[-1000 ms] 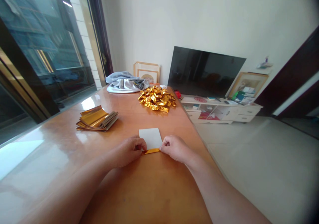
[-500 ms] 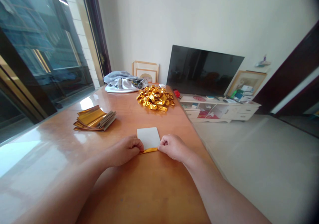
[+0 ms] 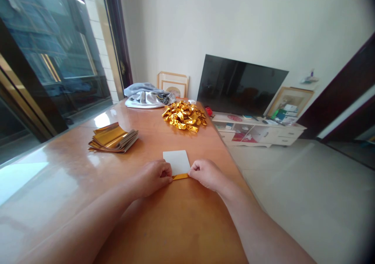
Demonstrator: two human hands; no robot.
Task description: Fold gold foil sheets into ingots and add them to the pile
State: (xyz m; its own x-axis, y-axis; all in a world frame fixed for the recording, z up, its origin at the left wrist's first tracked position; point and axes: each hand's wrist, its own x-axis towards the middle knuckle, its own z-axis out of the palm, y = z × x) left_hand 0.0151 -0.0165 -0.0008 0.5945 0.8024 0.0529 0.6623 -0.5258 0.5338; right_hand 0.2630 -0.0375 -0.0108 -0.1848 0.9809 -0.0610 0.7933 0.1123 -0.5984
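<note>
A sheet of gold foil paper (image 3: 176, 161) lies on the wooden table with its pale back facing up. Its near edge is turned over into a narrow gold strip. My left hand (image 3: 156, 176) has its fingers closed on the left end of that strip. At the right end, my right hand (image 3: 206, 173) pinches the folded edge between thumb and forefinger. Beyond the sheet sits a heap of folded gold foil pieces (image 3: 184, 117). A stack of gold paper (image 3: 113, 138), bent upward at its sides, rests to the left.
The wooden table (image 3: 164, 225) has its right edge close to my right forearm. Bundled grey cloth (image 3: 148, 96) and framed pictures (image 3: 173, 85) are at the far end. A television (image 3: 241, 85) stands over a white cabinet (image 3: 263, 133); a glass door (image 3: 58, 60) is at left.
My left hand has slid slightly inward along the folded strip, while my right hand keeps its pinch at the other end. The whole view has shifted a little.
</note>
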